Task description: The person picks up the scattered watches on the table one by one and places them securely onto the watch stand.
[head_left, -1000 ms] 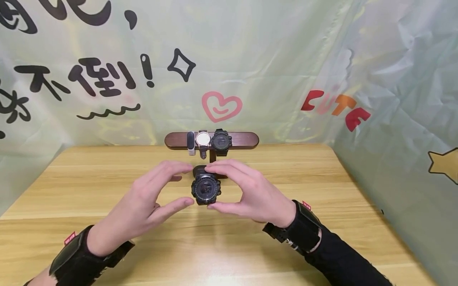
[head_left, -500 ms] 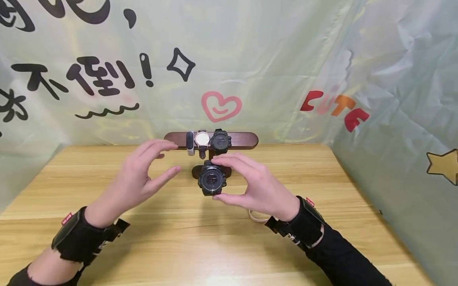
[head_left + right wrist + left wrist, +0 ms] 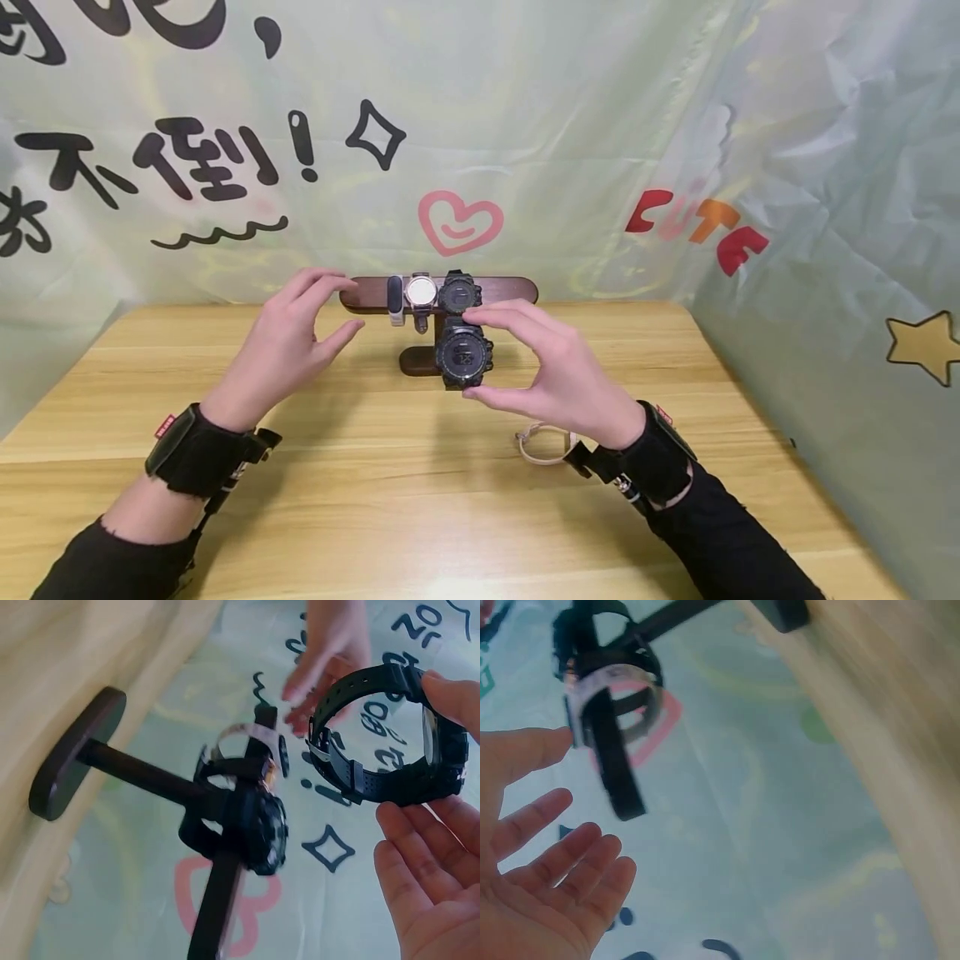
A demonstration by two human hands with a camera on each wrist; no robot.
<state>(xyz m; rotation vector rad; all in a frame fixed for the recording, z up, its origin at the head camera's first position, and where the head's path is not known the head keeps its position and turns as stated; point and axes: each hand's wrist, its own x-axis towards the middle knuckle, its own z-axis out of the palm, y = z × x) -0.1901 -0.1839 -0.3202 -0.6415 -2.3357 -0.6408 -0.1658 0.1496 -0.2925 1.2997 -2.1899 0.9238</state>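
In the head view my right hand (image 3: 551, 367) pinches a black digital wristwatch (image 3: 463, 357) between thumb and fingers, in front of a dark wooden watch stand (image 3: 513, 290). The right wrist view shows its strap (image 3: 356, 688) buckled into a loop, held away from the stand's bar. My left hand (image 3: 288, 333) is near the bar's left end, fingers spread and holding nothing; whether the fingertips touch it I cannot tell. On the bar hang a fitness band (image 3: 395, 296) with a pale strap, a watch with a light round face (image 3: 421, 292) and another black watch (image 3: 457, 293).
A thin pale loop-shaped band (image 3: 543, 444) lies on the wooden table (image 3: 360, 500) below my right wrist. The stand's base (image 3: 417, 361) rests near the back of the table. A printed cloth (image 3: 570, 150) hangs behind and at the sides.
My right hand has carried the black wristwatch up and to the right, closer to the stand. My left hand has moved away from that watch, up and left to the bar's left end.
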